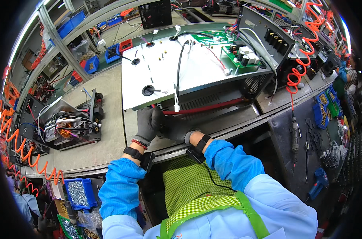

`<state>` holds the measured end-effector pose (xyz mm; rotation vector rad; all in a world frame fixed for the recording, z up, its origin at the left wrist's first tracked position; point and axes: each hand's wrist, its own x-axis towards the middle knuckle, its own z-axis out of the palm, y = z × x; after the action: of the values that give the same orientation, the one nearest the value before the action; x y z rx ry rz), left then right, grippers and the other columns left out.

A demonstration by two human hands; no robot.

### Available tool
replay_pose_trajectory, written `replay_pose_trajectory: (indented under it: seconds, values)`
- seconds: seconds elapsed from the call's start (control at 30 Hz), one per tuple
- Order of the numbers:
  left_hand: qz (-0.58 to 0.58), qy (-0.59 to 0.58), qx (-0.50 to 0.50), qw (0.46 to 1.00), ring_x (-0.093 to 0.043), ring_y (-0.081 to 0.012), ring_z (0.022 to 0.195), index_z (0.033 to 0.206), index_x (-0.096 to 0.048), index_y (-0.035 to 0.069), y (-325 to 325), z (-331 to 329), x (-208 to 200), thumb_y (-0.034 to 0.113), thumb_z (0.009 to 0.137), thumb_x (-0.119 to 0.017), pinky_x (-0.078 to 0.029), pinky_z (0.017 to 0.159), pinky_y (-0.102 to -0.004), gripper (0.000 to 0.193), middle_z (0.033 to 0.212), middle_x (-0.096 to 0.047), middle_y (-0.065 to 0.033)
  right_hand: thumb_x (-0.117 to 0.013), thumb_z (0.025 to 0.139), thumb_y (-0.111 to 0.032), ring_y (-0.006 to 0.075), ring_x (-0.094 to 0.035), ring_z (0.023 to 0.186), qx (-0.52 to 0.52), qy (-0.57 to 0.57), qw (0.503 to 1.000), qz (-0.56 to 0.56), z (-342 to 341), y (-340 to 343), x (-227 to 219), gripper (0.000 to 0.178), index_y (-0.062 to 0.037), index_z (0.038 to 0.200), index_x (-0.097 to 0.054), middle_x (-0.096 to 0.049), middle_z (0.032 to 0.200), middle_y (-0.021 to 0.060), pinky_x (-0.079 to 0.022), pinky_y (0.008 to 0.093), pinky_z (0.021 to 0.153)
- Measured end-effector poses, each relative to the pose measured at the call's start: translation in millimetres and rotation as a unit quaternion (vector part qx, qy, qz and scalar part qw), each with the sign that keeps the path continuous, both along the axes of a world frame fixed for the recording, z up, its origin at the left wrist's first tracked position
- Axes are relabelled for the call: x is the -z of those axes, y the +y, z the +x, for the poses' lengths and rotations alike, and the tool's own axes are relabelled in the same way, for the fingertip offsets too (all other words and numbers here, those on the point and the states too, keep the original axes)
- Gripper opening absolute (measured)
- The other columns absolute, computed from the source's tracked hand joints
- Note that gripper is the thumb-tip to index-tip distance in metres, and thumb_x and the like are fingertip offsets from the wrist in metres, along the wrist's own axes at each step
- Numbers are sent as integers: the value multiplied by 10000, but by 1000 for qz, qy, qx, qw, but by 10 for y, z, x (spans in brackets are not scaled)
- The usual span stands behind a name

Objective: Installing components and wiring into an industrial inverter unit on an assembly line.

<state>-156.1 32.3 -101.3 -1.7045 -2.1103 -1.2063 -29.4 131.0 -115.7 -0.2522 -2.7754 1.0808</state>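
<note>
My left hand (146, 124), in a grey glove, is closed at the front left of a metal chassis, just under its white top panel (157, 75). A thick red cable (212, 107) runs from beside its fingers to the right, along the open front of the chassis; the hand appears closed round its end. Against it, my right hand (176, 128), in a dark glove, is also closed; its fingertips are in shadow and what they hold is hidden. A black cable with a white connector (177, 107) hangs over the panel's front edge. A green circuit board (244, 57) sits at the panel's right.
Left on the bench stands an opened black unit (65, 125) with wiring. Red coiled air hoses hang at both sides; the right one carries a slim driver (295, 135). A blue power tool (318, 183) lies at right. A blue bin of screws (79, 193) stands at lower left.
</note>
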Motion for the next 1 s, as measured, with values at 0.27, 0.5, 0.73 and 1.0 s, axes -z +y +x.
replay_pose_trajectory:
  seconds: [0.27,0.5,0.73,1.0]
  values:
    - [-5,-35,6,999,-562,-343,718,714,-642,126,-66,56,-99,355,981,-420,-373,735,-441,416,659,-602,-105,-534,898,-404,339,-614,1050,26,57,998,-16,63,18,240,417,-129,1208,-585,-617,1198,167,-486,440,887]
    - [9,-37,21,999,-559,-349,701,721,-644,117,-25,32,-90,373,982,-422,-382,708,-445,427,659,-601,-109,-554,905,-326,323,-610,1070,-9,-82,996,31,-47,92,168,346,-92,1158,-593,-614,1212,170,-480,441,896]
    - [-14,-32,4,999,-552,-349,718,738,-643,109,-42,27,-44,391,984,-412,-376,720,-446,440,668,-594,-125,-550,908,-359,339,-616,1031,26,181,983,14,26,36,331,342,-93,1110,-624,-639,1126,154,-486,427,879]
    - [14,-25,1,1000,-536,-359,727,732,-631,99,-45,50,-48,324,943,-493,-369,687,-459,337,687,-571,-137,-611,877,-319,342,-614,1025,-19,3,999,-43,-31,86,182,348,-110,1155,-599,-637,1143,136,-487,430,870]
